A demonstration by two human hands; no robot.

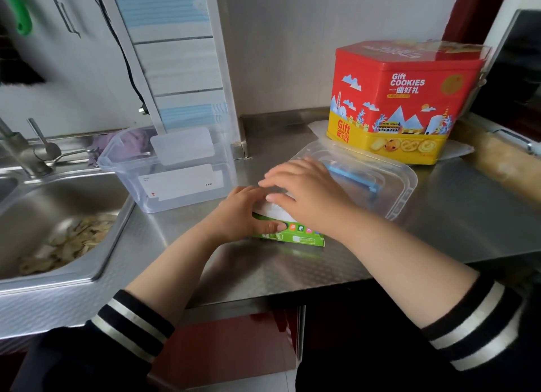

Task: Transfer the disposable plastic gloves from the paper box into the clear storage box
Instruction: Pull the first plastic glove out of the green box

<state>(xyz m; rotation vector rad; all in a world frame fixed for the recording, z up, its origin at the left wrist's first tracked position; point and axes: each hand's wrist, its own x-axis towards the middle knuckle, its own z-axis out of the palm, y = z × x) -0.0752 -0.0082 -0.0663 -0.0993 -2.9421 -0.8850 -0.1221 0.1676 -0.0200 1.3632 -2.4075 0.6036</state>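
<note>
A green paper box point(304, 235) lies on the steel counter near its front edge. A white stack of plastic gloves point(273, 211) shows at the box's open top. My left hand point(243, 216) grips the box's left end, thumb on the green front. My right hand point(304, 191) lies over the glove stack with fingers stretched leftward; whether they pinch the gloves is hidden. The clear storage box point(175, 183) stands open to the left, beside the sink, with white labels on it. Its clear lid point(401, 186) with a blue handle lies behind my right hand.
A red and yellow cookie tin point(404, 98) stands at the back right. The sink point(58, 216) on the left holds food scraps, with a tap point(17, 145) behind it. A white rack of face masks point(181, 69) leans on the wall. The counter's front edge point(322, 286) runs below the paper box.
</note>
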